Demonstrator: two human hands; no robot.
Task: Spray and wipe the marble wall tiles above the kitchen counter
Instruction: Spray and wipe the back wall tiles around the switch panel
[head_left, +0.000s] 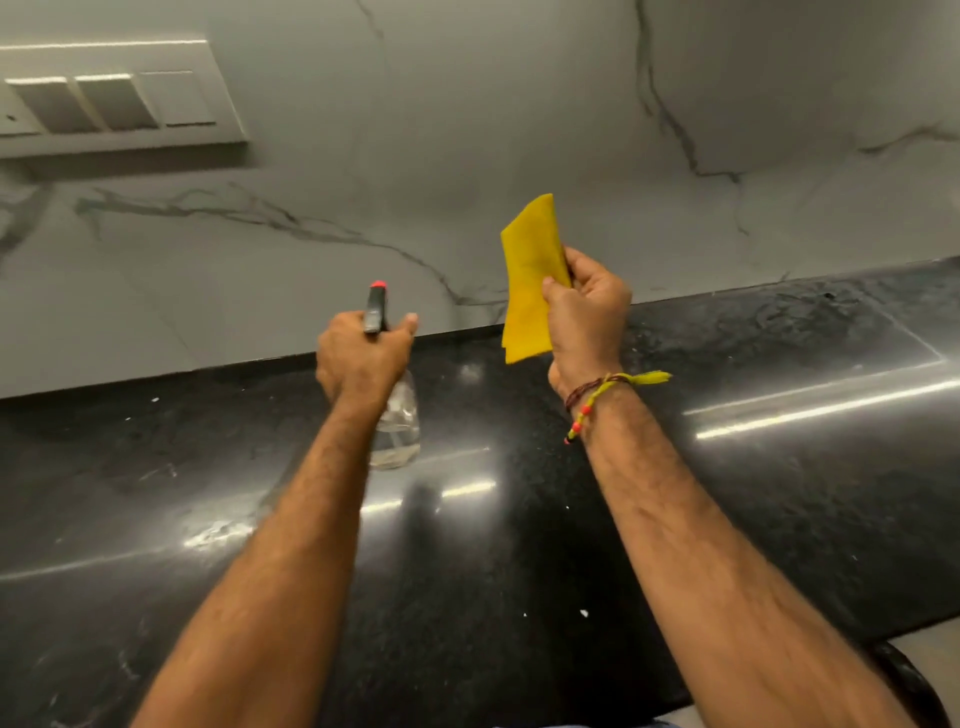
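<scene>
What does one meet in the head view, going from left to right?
Switch panel → left hand gripping the spray bottle → yellow cloth → right hand holding it → thread bracelet.

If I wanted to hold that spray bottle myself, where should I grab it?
Probably grab the spray bottle at its thin neck, just under the black sprayer head, coming from behind like the left hand does. The neck looks narrow enough for fingers to wrap, the clear body below is wider, and the red nozzle tip then points at the marble wall.
</scene>
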